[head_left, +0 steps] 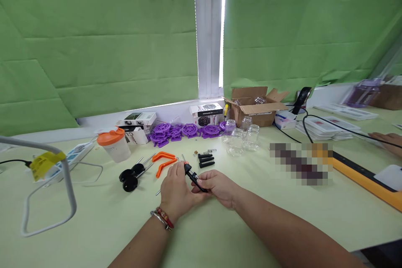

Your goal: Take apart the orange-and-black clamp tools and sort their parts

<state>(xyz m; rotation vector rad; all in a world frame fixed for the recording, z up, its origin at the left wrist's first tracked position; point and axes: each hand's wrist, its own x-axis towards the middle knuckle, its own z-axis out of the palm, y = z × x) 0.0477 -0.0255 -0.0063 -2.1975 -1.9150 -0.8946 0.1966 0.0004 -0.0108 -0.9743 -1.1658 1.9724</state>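
Observation:
Both hands hold a slim black part with a metal rod along it (194,179), tilted down to the right above the table. My left hand (176,190) is closed around its upper end, by a small orange tip. My right hand (220,185) pinches the lower end between thumb and fingers. Just beyond lie black tubes (206,161) and metal springs (210,151). Left of my left hand are orange handle pieces (165,157) and round black knobs (130,183) on metal rods. My left palm and fingers partly hide the held part.
Purple wheel-like parts (190,130), glass jars (235,144), and an open cardboard box (253,111) line the back. An orange-lidded cup (113,144) and a grey bent tube frame (71,192) stand left. At right are a yellow-black bar (361,171) and another person's hand (387,139).

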